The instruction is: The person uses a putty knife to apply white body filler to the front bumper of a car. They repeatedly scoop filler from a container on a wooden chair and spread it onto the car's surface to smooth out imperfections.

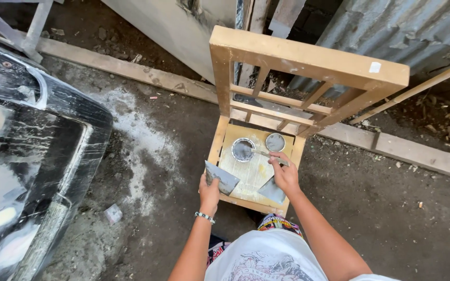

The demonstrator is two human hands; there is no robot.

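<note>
Your right hand [286, 174], fingers closed on a thin stick [271, 155] pointing up-left, sits nearer the open tin [243, 149] than your left hand [209, 191], which grips a flat scraper [223, 177].

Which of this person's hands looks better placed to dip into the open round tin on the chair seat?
Probably the right hand: it holds a thin tool reaching toward the open tin and sits nearer it. The left hand is busy gripping a flat scraper blade at the seat's front edge.
</note>
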